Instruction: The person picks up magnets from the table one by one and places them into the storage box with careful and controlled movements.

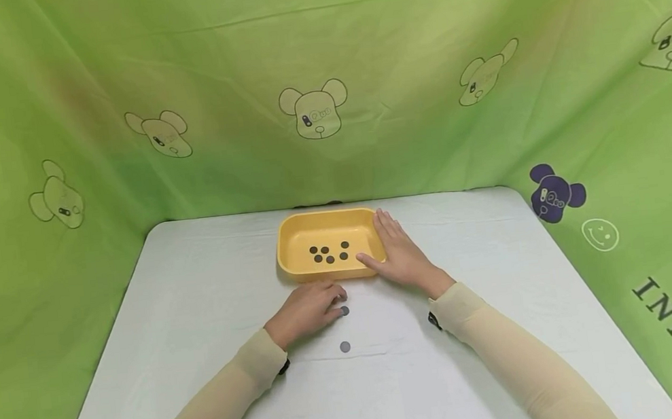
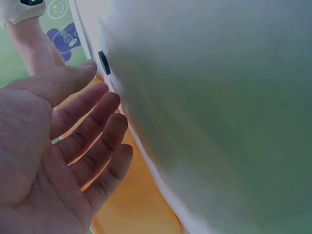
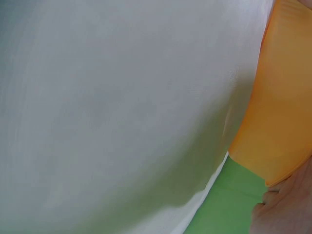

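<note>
My left hand (image 1: 312,311) rests low in front of a yellow tray (image 1: 294,277), fingers loosely bent. A small dark disc (image 1: 344,311) lies at its thumb tip. In the left wrist view the disc (image 2: 104,63) stands just past the thumb, with nothing between the fingers. Another flat disc (image 1: 345,347) lies nearer the front. At the tray's front right corner, my right hand (image 1: 404,257) holds the rim, thumb over the front edge and fingers along the right side. Several dark discs (image 1: 330,260) lie inside the tray.
A white cloth covers the table (image 1: 207,271), and the tray stands near its back edge. Green printed curtains (image 1: 233,165) rise behind and along both sides. A strip of green (image 3: 229,195) shows past the table edge in the right wrist view.
</note>
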Motion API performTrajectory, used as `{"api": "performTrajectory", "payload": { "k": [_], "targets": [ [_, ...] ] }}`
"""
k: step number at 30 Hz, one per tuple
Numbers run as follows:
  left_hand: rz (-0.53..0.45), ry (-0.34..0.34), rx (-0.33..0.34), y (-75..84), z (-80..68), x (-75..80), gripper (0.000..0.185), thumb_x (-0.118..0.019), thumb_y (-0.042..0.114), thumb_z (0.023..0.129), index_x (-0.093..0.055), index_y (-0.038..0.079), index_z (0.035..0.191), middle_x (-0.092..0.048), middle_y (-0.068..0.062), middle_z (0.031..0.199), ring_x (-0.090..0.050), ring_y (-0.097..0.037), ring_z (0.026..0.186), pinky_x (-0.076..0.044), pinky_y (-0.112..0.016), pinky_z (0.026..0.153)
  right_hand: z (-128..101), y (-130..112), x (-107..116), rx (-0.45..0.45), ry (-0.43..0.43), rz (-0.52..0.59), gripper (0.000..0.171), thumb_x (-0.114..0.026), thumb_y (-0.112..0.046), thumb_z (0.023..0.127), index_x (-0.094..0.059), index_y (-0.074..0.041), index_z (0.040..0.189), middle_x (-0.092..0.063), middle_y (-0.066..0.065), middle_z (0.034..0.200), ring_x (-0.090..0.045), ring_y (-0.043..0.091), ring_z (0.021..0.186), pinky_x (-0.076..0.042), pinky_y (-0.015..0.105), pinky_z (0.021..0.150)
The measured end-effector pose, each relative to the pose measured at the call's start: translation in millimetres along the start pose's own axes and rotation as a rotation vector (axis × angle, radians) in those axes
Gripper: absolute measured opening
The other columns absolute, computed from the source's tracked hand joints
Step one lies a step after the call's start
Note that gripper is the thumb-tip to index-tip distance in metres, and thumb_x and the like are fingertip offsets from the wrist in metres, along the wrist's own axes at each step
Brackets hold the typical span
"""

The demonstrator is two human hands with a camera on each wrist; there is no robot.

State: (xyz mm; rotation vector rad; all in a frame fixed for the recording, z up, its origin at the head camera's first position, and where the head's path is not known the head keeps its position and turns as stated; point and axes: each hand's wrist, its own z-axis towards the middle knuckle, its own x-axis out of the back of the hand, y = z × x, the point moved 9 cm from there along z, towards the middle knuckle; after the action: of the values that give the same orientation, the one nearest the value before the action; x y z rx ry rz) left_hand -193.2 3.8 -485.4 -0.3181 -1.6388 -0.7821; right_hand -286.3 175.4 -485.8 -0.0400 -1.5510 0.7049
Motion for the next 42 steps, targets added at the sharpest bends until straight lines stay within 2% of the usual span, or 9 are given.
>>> {"api": "performTrajectory", "payload": {
  "k": [5, 9, 15, 19, 28, 35, 42],
  "targets": [
    [0.018, -0.006, 0.005, 1.9, 1.5, -2.3, 0.020, -0.074, 0.034, 0.104, -0.075, 0.021, 0.119, -0.070, 0.005, 0.114, -0.064, -0.013, 0.097, -0.055, -0.035, 0.092, 0.5, -0.4, 0.3, -0.004, -0.005, 0.010, 0.109, -0.051, -0.070, 0.104, -0.002, 0.001, 0.170, 0.004, 0.015, 0.179, 0.001, 0.034, 0.166, -0.003, 0.046, 0.134],
    [0.042, 0.002, 0.007, 2.8, 1.3, -3.5, 0.017, -0.076, 0.034, 0.103, -0.075, 0.023, 0.115, -0.067, 0.007, 0.108, -0.061, -0.011, 0.091, -0.054, -0.034, 0.088, 0.5, -0.3, 0.9, -0.003, -0.001, 0.009, 0.109, -0.052, -0.070, 0.104, -0.003, 0.002, 0.170, 0.001, 0.019, 0.179, 0.001, 0.034, 0.166, -0.004, 0.046, 0.134],
    [0.063, 0.015, -0.003, 5.0, 0.9, -2.8, 0.017, -0.079, 0.034, 0.100, -0.075, 0.023, 0.112, -0.064, 0.007, 0.103, -0.059, -0.011, 0.088, -0.054, -0.034, 0.087, 0.5, -1.1, 1.6, 0.005, 0.006, -0.003, 0.109, -0.052, -0.070, 0.104, -0.004, 0.003, 0.170, -0.003, 0.022, 0.179, -0.004, 0.038, 0.166, -0.006, 0.048, 0.134],
    [0.075, 0.022, -0.012, 7.0, 0.6, -1.5, 0.017, -0.080, 0.034, 0.099, -0.074, 0.023, 0.111, -0.063, 0.007, 0.101, -0.058, -0.011, 0.086, -0.053, -0.033, 0.085, 0.2, -0.4, 1.3, -0.004, -0.006, 0.005, 0.110, -0.051, -0.071, 0.104, -0.002, 0.002, 0.170, 0.002, 0.018, 0.179, 0.001, 0.035, 0.166, -0.004, 0.046, 0.134],
    [0.108, 0.033, -0.031, 10.3, 0.9, -0.7, 0.015, -0.080, 0.033, 0.100, -0.073, 0.023, 0.109, -0.065, 0.007, 0.103, -0.061, -0.012, 0.088, -0.054, -0.033, 0.086, -0.1, -1.0, 2.1, 0.003, 0.000, 0.004, 0.110, -0.052, -0.070, 0.103, -0.004, 0.002, 0.170, -0.003, 0.022, 0.179, -0.002, 0.036, 0.166, -0.006, 0.047, 0.134],
    [0.112, 0.049, -0.041, 11.4, 2.0, 0.0, 0.014, -0.081, 0.031, 0.099, -0.072, 0.023, 0.105, -0.067, 0.007, 0.105, -0.064, -0.012, 0.091, -0.055, -0.033, 0.086, 0.1, -0.8, 1.6, 0.000, -0.006, 0.012, 0.110, -0.052, -0.070, 0.104, -0.003, 0.002, 0.170, -0.001, 0.020, 0.179, 0.004, 0.031, 0.166, -0.004, 0.046, 0.134],
    [0.117, 0.051, -0.043, 12.7, 2.7, -1.8, 0.014, -0.082, 0.028, 0.098, -0.070, 0.022, 0.104, -0.067, 0.007, 0.105, -0.065, -0.011, 0.092, -0.055, -0.032, 0.086, -0.1, -1.5, 1.6, 0.010, 0.001, 0.008, 0.109, -0.052, -0.069, 0.104, -0.004, 0.003, 0.169, -0.002, 0.022, 0.179, -0.001, 0.036, 0.166, -0.005, 0.048, 0.134]
  ]
}}
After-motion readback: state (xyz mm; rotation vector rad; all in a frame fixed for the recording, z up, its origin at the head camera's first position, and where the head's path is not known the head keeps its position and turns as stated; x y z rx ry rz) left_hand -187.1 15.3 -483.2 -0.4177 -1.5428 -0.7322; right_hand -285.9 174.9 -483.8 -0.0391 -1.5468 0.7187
